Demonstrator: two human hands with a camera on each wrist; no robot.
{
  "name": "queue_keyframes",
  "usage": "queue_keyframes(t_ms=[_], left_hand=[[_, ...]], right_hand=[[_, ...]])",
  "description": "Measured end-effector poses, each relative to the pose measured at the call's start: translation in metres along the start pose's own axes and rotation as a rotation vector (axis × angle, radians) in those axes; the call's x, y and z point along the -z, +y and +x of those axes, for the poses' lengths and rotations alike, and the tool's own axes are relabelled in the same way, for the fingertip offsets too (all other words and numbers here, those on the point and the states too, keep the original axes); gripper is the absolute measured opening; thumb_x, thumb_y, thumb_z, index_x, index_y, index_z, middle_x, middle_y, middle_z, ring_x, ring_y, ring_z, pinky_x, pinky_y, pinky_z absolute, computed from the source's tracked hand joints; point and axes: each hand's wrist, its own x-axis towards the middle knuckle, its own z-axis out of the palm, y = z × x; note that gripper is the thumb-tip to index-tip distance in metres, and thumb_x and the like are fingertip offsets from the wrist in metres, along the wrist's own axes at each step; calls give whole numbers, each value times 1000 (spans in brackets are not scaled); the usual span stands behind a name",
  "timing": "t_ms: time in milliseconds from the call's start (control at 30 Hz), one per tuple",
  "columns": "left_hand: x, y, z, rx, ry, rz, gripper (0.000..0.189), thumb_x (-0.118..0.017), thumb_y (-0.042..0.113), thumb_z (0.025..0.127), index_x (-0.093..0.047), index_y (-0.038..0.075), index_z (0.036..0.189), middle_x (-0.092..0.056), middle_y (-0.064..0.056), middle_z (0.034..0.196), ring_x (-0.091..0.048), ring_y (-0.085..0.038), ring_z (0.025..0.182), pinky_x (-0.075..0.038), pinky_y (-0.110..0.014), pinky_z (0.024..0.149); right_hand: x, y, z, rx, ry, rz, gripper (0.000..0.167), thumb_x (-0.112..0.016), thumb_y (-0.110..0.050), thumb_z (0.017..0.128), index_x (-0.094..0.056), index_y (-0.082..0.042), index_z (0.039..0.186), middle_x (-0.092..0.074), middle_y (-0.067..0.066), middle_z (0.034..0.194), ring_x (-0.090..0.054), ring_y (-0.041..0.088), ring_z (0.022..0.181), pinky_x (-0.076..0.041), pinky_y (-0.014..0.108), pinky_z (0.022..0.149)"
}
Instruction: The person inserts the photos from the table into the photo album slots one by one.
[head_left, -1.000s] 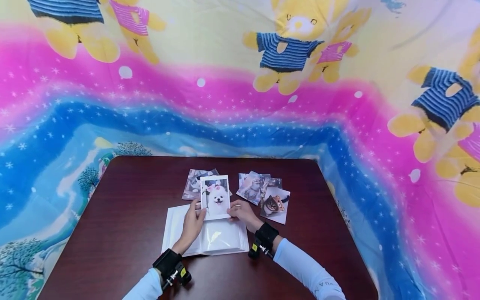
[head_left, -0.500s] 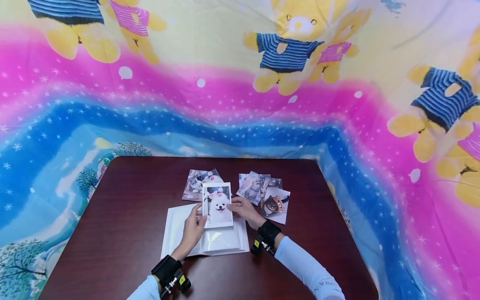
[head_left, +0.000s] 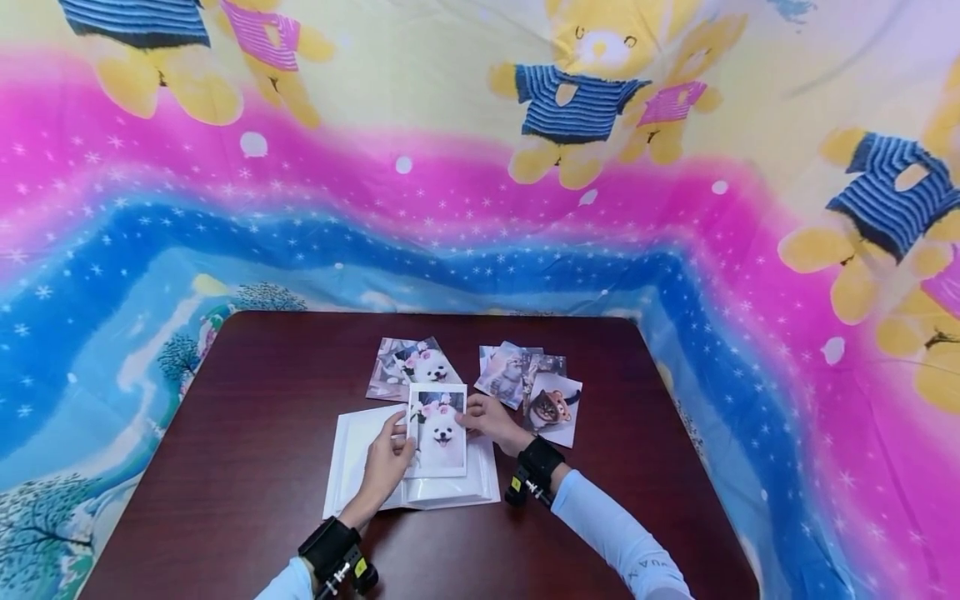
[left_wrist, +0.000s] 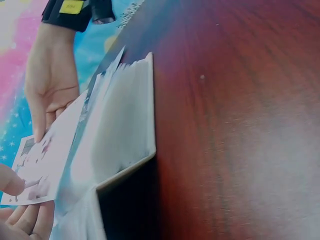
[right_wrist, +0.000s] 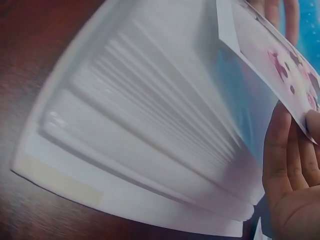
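A white-bordered photo (head_left: 437, 437) of a fluffy white dog with pink flowers is held above an open white photo album (head_left: 354, 450). My left hand (head_left: 385, 462) pinches its left edge between thumb and fingers. At the opposite edge, my right hand (head_left: 495, 423) pinches it likewise. In the right wrist view the photo (right_wrist: 287, 65) tilts above the album's fanned clear pages (right_wrist: 145, 95). The left wrist view shows the album (left_wrist: 122, 110) edge-on under the photo (left_wrist: 55, 145). Most of the album's right page is hidden by the photo in the head view.
Behind the album lies a pile of loose photos (head_left: 388, 379), one showing a similar white dog. To its right are several overlapping cat photos (head_left: 553, 412). The dark wooden table (head_left: 240, 433) runs back to a patterned cloth (head_left: 450, 192).
Both hands have drawn the photo nearer to me, down over the album's right page. More of the white-dog picture in the pile behind now shows. The album and loose photos stay put.
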Motion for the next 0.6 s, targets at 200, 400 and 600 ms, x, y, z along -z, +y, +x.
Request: queue_keyframes(t_ms=[200, 400, 600], left_hand=[[2, 1, 7, 7, 18, -30, 53, -61, -10, 90, -45, -7, 140, -60, -29, 109, -70, -39, 88, -56, -33, 66], [2, 0, 5, 9, 13, -31, 53, -61, -13, 89, -48, -5, 139, -60, -29, 108, -69, -42, 90, -56, -34, 67], [0, -1, 6, -9, -10, -27, 52, -61, -12, 90, -47, -5, 139, -59, -29, 109, -69, -40, 89, -55, -35, 67]], right_hand=[[-6, 6, -5, -13, -55, 5, 18, -65, -4, 94, -48, 0, 99, -49, -3, 72, -62, 12, 73, -58, 37, 69], [0, 1, 2, -38, -57, 5, 22, -64, -8, 96, -53, 3, 112, -67, 3, 86, -66, 13, 76, -59, 35, 70], [10, -8, 9, -3, -58, -27, 29, -60, -10, 100, -57, 5, 124, -68, 9, 100, -65, 15, 84, -57, 44, 80]])
